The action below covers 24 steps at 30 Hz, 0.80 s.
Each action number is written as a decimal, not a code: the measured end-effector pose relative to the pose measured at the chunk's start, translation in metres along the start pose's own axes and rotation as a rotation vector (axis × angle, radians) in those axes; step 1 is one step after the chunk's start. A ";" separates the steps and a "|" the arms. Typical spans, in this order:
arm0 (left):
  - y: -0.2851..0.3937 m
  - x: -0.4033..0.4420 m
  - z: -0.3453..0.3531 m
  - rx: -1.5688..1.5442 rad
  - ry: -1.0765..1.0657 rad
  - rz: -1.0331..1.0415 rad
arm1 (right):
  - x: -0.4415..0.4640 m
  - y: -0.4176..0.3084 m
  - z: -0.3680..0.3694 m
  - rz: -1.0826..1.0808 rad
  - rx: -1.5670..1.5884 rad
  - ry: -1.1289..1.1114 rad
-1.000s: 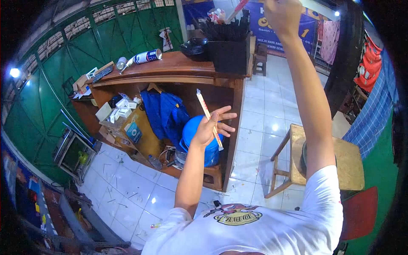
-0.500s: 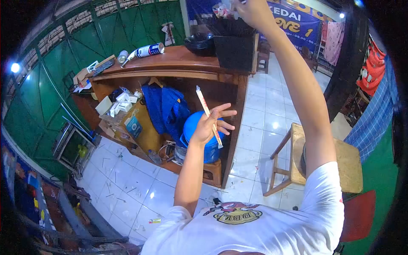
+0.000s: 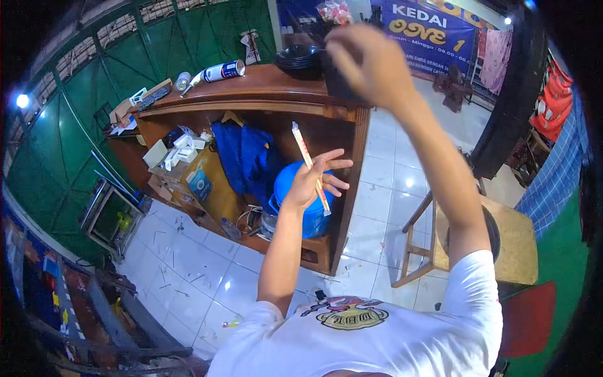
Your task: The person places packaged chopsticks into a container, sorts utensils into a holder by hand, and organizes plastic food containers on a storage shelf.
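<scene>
A pair of wrapped chopsticks [image 3: 302, 146] in a clear sleeve with red print is gripped in my left hand [image 3: 304, 186]. The thumb pins it against the hand while the other fingers stick out to the right. My right hand [image 3: 370, 66] is raised over the right end of the wooden counter [image 3: 264, 88], smeared by motion, so its grip is unclear. Behind and below it stands a dark box [image 3: 339, 85], partly covered by the hand. A red-and-white plastic packet [image 3: 334, 12] shows above the box. Stacked black bowls [image 3: 298, 60] sit just left of it.
Under the counter are a blue lidded bucket [image 3: 286, 182], a blue jacket [image 3: 242, 157] and a carton [image 3: 210, 188] with white boxes on top. A can [image 3: 223, 71] lies on the counter. At right stands a wooden table [image 3: 518, 245] with a black round object.
My right hand has come down and back from the box's top toward me. My left hand keeps the chopsticks in nearly the same place. The view has shifted slightly.
</scene>
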<state>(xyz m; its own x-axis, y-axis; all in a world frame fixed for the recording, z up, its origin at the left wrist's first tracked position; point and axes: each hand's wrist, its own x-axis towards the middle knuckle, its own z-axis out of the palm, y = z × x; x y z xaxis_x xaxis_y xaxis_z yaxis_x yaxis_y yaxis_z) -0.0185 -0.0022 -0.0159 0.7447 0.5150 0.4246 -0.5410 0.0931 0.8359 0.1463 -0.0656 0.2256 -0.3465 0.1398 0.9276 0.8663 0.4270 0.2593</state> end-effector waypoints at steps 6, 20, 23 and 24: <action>-0.004 0.004 0.004 -0.001 -0.044 -0.028 | -0.077 -0.034 0.040 0.216 0.439 -0.389; -0.027 -0.004 -0.007 -0.023 -0.043 -0.074 | -0.120 -0.063 0.044 0.555 0.793 -0.647; -0.022 -0.005 0.000 -0.019 -0.010 -0.090 | -0.122 -0.063 0.046 0.576 0.825 -0.639; -0.021 -0.005 0.002 -0.019 -0.013 -0.070 | -0.123 -0.063 0.044 0.545 0.830 -0.617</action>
<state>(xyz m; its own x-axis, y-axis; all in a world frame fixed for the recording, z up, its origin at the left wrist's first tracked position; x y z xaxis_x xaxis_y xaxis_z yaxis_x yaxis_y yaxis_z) -0.0103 -0.0088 -0.0350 0.7860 0.4957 0.3695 -0.4943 0.1449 0.8571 0.1185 -0.0702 0.0836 -0.3150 0.7976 0.5145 0.5320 0.5973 -0.6002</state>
